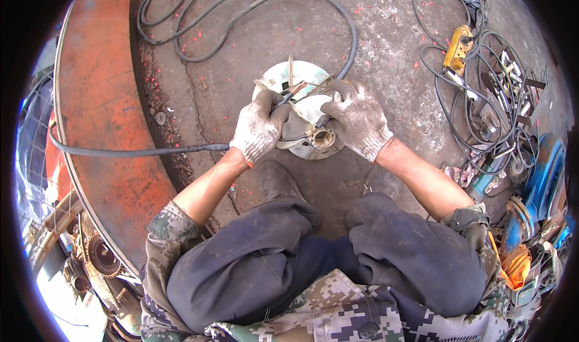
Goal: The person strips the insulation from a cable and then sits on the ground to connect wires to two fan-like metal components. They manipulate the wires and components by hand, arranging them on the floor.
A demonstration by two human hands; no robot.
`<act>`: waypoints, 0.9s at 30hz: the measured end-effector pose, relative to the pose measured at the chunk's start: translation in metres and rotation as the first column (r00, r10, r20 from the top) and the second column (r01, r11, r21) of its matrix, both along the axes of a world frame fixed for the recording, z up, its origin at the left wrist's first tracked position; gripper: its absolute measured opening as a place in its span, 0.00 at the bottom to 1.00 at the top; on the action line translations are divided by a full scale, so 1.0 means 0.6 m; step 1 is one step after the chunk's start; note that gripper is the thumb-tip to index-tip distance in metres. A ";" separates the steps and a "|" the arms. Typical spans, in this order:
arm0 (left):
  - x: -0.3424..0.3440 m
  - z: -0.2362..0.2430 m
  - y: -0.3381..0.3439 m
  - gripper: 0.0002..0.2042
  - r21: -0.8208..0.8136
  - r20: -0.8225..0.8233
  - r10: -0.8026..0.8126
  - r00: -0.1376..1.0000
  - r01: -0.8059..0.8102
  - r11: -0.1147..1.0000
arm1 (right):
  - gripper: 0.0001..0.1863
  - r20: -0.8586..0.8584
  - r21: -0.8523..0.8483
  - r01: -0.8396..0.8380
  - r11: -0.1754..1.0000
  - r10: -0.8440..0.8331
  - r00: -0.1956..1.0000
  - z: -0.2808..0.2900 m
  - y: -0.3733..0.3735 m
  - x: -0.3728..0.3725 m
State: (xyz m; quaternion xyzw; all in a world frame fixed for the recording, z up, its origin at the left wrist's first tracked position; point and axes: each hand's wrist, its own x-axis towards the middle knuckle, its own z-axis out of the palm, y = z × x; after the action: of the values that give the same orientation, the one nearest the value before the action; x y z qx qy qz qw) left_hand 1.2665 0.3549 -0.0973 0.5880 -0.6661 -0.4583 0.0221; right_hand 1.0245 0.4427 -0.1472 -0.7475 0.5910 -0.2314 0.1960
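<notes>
My left hand (260, 126), in a grey-white knitted glove, is closed on the end of a black cable (145, 152). Bare copper-coloured strands (295, 90) stick out past its fingertips. Opposite it, my gloved right hand (360, 117) pinches the end of a second, thick black cable (352, 40) that curves in from the far side. A thin wire end (316, 85) points from there toward the copper strands. Below both hands lies a round, pale, worn disc-like part (310, 70). A short ring-shaped metal fitting (322, 138) sits at its near side, partly covered by my right fingers.
A rusty orange curved steel wall (102, 101) rises along the left. At the right lie a yellow power strip (458, 49), tangled cords (482, 119), a bin of metal pieces (512, 79) and a blue machine (540, 173). Red chips dot the concrete floor (265, 28).
</notes>
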 end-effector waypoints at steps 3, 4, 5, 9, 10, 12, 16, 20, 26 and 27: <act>-0.001 0.001 0.000 0.15 -0.013 0.000 -0.007 1.000 0.007 1.000 | 0.24 0.159 -0.018 0.063 0.998 -0.059 0.985 -0.010 0.005 0.003; -0.005 0.006 -0.004 0.15 0.008 -0.002 0.004 1.000 -0.004 1.000 | 0.24 0.208 -0.041 0.082 0.996 -0.072 0.976 -0.014 0.007 -0.002; -0.006 0.012 -0.007 0.16 0.027 0.001 0.020 1.000 -0.020 0.999 | 0.23 0.262 -0.065 0.098 0.993 -0.078 0.962 -0.016 0.007 -0.004; -0.002 0.003 -0.014 0.18 -0.015 0.046 -0.058 0.997 0.059 0.998 | 0.23 0.221 -0.083 0.073 0.994 -0.053 0.974 -0.031 0.016 -0.018; -0.005 0.008 -0.016 0.19 0.015 0.064 -0.077 0.995 0.076 0.997 | 0.23 0.200 -0.114 0.060 0.992 -0.036 0.979 -0.035 0.019 -0.023; -0.011 0.009 -0.017 0.22 0.058 0.104 -0.124 0.987 0.119 0.991 | 0.22 0.187 -0.132 0.021 0.991 0.005 0.982 -0.038 0.020 -0.034; -0.029 0.012 -0.013 0.23 0.105 0.137 -0.199 0.970 0.186 0.977 | 0.18 0.170 -0.136 -0.050 0.989 0.073 0.983 -0.040 0.016 -0.055; -0.033 0.011 -0.009 0.24 0.127 0.133 -0.207 0.969 0.190 0.974 | 0.13 0.145 -0.152 -0.153 0.976 0.175 0.974 -0.028 0.005 -0.074; -0.046 0.011 -0.013 0.26 0.123 0.187 -0.304 0.934 0.285 0.951 | 0.13 0.183 -0.071 -0.244 0.967 0.253 0.950 -0.033 -0.005 -0.094; -0.048 0.012 -0.013 0.25 0.123 0.192 -0.319 0.928 0.300 0.946 | 0.12 0.155 -0.073 -0.254 0.964 0.263 0.952 -0.030 -0.006 -0.094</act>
State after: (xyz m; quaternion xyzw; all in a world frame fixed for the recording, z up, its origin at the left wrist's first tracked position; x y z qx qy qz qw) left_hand 1.2379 0.3471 -0.0899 0.5208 -0.7274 -0.4215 -0.1480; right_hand 0.9683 0.4393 -0.1654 -0.8017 0.4639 -0.2794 0.2529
